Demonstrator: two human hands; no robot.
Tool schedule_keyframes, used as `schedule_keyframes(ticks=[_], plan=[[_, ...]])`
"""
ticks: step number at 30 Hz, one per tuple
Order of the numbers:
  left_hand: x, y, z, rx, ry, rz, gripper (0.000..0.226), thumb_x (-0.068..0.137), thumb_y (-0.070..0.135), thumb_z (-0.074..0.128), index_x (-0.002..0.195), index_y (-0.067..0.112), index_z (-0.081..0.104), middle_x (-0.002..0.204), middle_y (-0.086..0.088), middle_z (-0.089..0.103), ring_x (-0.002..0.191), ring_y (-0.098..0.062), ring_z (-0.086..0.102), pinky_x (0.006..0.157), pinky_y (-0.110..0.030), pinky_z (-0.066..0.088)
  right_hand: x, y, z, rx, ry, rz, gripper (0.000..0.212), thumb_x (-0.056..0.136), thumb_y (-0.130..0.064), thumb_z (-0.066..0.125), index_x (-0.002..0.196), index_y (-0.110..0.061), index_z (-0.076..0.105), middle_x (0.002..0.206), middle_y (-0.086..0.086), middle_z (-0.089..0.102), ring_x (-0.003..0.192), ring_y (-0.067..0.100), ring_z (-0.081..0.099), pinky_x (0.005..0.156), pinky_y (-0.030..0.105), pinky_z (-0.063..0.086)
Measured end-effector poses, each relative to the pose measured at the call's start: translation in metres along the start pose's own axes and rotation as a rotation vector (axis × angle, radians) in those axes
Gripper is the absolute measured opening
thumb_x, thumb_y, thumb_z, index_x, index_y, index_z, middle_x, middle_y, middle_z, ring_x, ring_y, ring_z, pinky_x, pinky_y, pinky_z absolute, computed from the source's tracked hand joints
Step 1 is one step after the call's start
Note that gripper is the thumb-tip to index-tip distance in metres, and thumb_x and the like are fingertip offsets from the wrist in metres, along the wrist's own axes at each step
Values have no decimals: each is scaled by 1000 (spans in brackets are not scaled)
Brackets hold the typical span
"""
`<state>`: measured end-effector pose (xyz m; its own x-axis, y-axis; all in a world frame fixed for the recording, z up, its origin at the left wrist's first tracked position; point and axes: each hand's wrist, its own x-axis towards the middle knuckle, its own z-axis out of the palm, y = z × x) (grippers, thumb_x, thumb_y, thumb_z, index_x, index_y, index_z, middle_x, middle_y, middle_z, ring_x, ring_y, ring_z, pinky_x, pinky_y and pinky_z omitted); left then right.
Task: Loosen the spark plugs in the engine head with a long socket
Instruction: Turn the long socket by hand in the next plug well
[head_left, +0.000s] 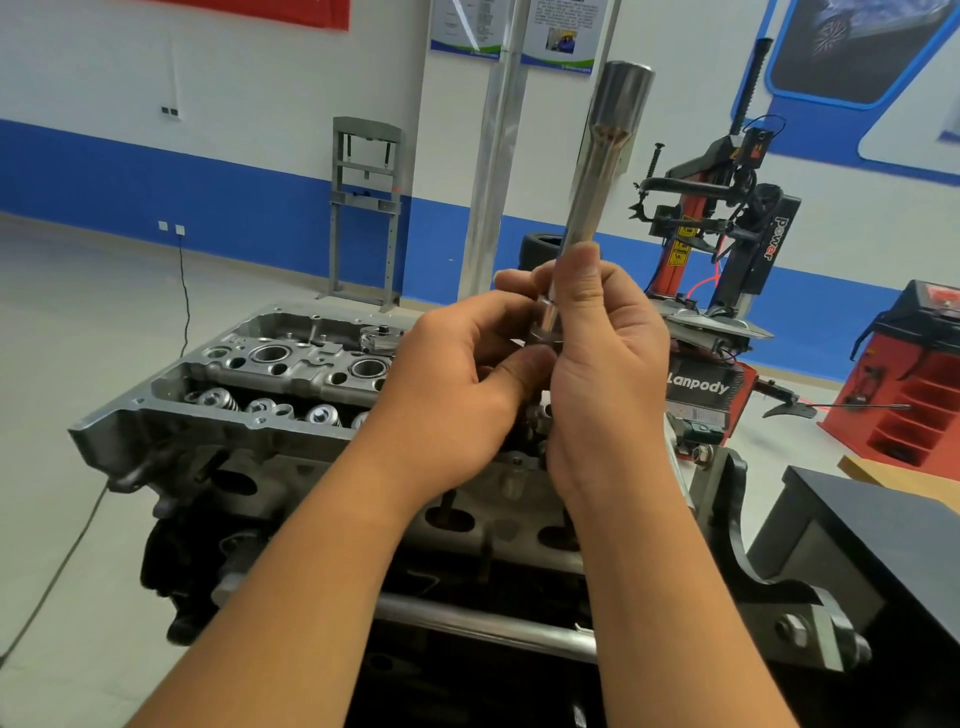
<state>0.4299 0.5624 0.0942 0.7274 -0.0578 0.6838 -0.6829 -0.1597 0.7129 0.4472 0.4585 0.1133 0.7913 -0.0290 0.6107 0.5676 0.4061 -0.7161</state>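
— Two hands are seen raised above the engine head (291, 374). How is the long socket (597, 192) being held?

— It is held upright, tilted slightly, well above the head. The grip of the right hand (602, 374) is closed round its lower part, thumb laid along the shaft. The left hand (457, 379) is curled at the lower end, fingers and thumb pinching there; exactly what is pinched is hidden by the fingers.

— Why would it be kept up there and not over a plug well?

— Probably the lower end is being fitted or checked, perhaps joined to a driver, before it is lowered. That is judged only, not shown. The wide end is pointed upward, so the socket would have to be turned over before a plug could be reached.

— And the spark plugs themselves?

— None can be made out. Round wells (270, 355) are seen along the top of the head, and valve springs (218, 400) in the row nearer the person. A ratchet-like tool (382, 336) is laid at the far edge.

— What carries the head?

— An engine stand (737, 540), it seems, not a counter. Around it a pale workshop floor (104, 322) is seen, a wall with a blue band (156, 176), a grey press frame (366, 208) and a tyre changer (727, 234).
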Motion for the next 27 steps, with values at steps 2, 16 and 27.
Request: schedule_keyframes(ticks=[2,16,27], plan=[[0,-1,1,6,19,0,33,98,5,67,110,35,66,100,16,77,94,-2,75,81,-16,58,0,-1,0,19,-3,22,37,92,-45,61,93,-9,66,89,9,77,86,21,75,76,35,62],[-1,-2,-5,-7,-67,-33,28,102,8,61,126,23,67,108,11,77,104,-3,72,83,-19,58,-1,0,-2,-71,60,-50,27,84,-41,78,83,-17,66,92,15,76,86,22,75,76,28,59],[-1,-2,-2,-34,19,-25,24,100,5,65,114,24,71,103,10,79,97,-3,75,80,-14,57,-2,-3,0,0,13,43,38,103,-41,52,90,-10,68,84,8,77,79,18,75,63,25,58]])
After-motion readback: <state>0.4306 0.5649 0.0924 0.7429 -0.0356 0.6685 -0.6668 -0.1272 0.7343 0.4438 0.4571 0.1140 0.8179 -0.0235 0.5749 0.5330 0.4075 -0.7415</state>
